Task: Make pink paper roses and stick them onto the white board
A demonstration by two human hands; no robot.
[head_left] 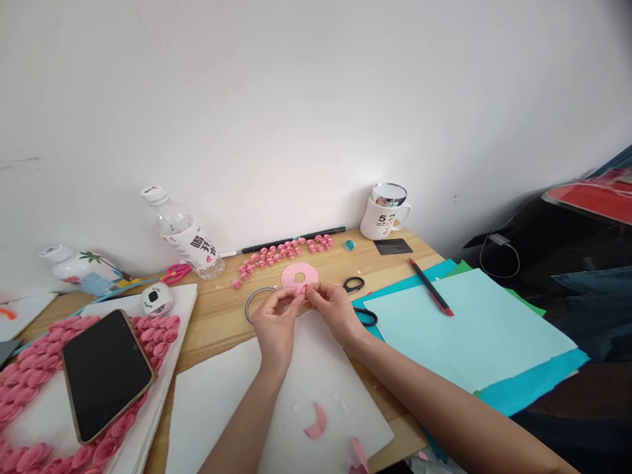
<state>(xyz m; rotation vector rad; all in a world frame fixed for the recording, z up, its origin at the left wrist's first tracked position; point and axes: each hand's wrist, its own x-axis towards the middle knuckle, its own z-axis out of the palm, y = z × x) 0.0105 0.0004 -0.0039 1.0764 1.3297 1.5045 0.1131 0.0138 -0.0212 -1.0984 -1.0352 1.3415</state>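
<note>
My left hand [276, 322] and my right hand [336, 313] meet above the white sheet, thumbs and fingertips pinched on a small piece of pink paper [303, 288]. Most of that piece is hidden by the fingers. Just behind it lies a flat pink paper ring [307, 270] with a round hole. Rows of small rolled pink paper flowers [281, 251] sit farther back. To the right, black scissor handles [354, 284] stick out from behind my right hand. A grey ring-shaped band [248, 304] is partly covered by my left hand.
A white board [217, 395] carries pink scraps [316, 421]. At left, a phone [106, 375] lies on pink paper roses [29, 378]. A bottle [182, 230] and a mug [378, 220] stand by the wall. A pen [429, 286] rests on light blue paper [469, 336].
</note>
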